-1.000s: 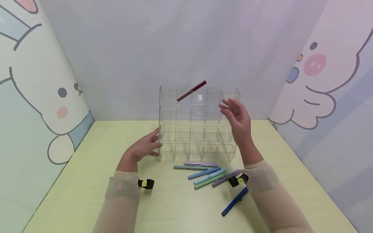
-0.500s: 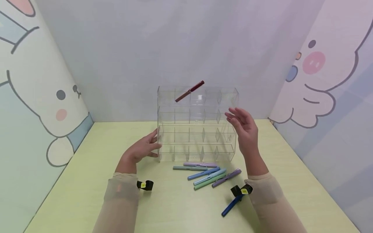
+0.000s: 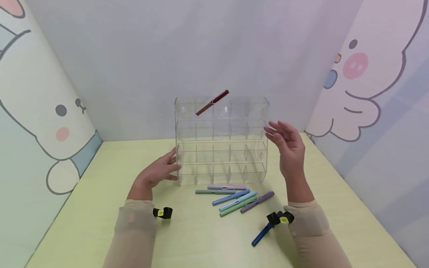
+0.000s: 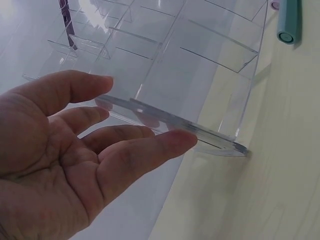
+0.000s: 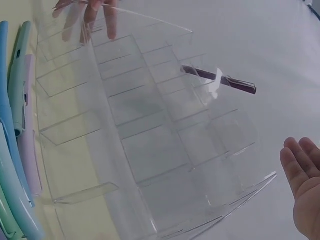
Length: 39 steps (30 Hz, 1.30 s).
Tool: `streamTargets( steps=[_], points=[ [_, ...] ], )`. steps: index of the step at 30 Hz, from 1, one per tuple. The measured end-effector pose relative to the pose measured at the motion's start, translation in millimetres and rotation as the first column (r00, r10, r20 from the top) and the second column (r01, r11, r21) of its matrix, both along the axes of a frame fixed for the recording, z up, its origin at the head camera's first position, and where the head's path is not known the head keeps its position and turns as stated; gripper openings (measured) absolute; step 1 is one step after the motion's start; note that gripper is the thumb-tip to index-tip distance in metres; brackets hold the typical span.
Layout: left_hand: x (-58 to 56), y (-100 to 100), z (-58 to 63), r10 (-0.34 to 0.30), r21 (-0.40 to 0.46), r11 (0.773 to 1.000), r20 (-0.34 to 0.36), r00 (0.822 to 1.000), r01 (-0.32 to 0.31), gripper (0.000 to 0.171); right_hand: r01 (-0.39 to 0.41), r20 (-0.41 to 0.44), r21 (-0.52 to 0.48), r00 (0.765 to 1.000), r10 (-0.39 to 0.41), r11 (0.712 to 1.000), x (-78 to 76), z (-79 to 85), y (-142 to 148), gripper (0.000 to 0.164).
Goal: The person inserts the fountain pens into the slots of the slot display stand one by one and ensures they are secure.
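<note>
A clear acrylic rack (image 3: 221, 146) with several rows of compartments stands upright on the table. In its top row, a dark red pen (image 3: 212, 102) leans to the right, its upper end sticking out above the rim. My left hand (image 3: 157, 172) rests against the rack's left side, fingers spread; the left wrist view has its fingertips (image 4: 181, 143) along the side panel. My right hand (image 3: 291, 149), fingers loosely bent and holding nothing, is raised just beyond the rack's right side. It shows at the edge of the right wrist view, apart from the panel.
In front of the rack lie several pens, among them a grey-green pen (image 3: 214, 192), a blue pen (image 3: 231, 197), a light green pen (image 3: 236, 207) and a purple pen (image 3: 257, 202). A dark blue pen (image 3: 261, 235) lies nearer, partly under the right wrist camera. Printed curtains enclose the table.
My right hand has moved right and slightly down, from in front of the rack's right end to beside it. The left hand stays at the rack. The head view has shifted a little.
</note>
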<state>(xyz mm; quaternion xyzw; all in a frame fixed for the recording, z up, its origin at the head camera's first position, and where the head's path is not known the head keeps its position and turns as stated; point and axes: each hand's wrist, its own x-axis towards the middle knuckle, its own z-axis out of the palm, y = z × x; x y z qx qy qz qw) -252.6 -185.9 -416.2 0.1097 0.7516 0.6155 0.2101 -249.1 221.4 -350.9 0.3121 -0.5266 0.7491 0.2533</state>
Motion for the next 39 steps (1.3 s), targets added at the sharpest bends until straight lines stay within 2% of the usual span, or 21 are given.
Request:
streamTargets(
  steps=[5,10,18,25,29,31,33,35,37,39],
  points=[
    [-0.7,0,-0.3,-0.004,-0.004,1.000,0.000,1.000,0.004,0.078,-0.036,-0.022,-0.016,0.999,0.035,0.999,6.5,6.5,5,0.039],
    [-1.1,0,0.2,-0.006,-0.006,1.000,-0.001,1.000,0.006,0.079,-0.064,-0.047,0.012,0.997,0.065,0.998,12.3,15.6,13,0.039],
    [-2.4,-1,-0.4,-0.013,0.003,1.000,-0.005,1.000,0.013,0.077,-0.076,-0.046,0.139,0.995,0.083,0.987,20.6,26.5,27,0.037],
    [-3.4,-2,0.7,-0.029,-0.004,1.000,-0.003,1.000,0.029,0.077,-0.077,-0.053,0.287,0.994,0.097,0.955,29.0,36.0,38,0.035],
    [-4.2,-2,0.9,-0.018,-0.024,1.000,0.008,1.000,0.019,0.079,-0.046,-0.023,0.394,0.998,0.060,0.918,34.4,41.4,44,0.033],
    [-4.2,-2,0.6,-0.015,-0.026,1.000,0.011,1.000,0.015,0.080,-0.021,0.007,0.481,1.000,0.020,0.876,38.8,44.4,47,0.033],
    [-3.8,-2,0.6,-0.014,-0.024,1.000,0.013,1.000,0.014,0.081,0.017,0.031,0.600,0.998,-0.045,0.800,44.1,48.0,50,0.035],
    [-3.4,-2,1.0,-0.017,-0.018,1.000,0.012,1.000,0.018,0.082,0.048,0.043,0.718,0.993,-0.113,0.695,49.8,51.8,52,0.036],
    [-3.3,-2,1.2,-0.022,-0.009,1.000,0.010,1.000,0.022,0.081,0.065,0.048,0.822,0.982,-0.182,0.566,55.4,55.9,54,0.037],
    [-3.2,-2,1.2,-0.025,-0.002,1.000,0.010,1.000,0.025,0.081,0.056,0.057,0.891,0.971,-0.233,0.450,60.6,59.3,55,0.035]
  ],
)
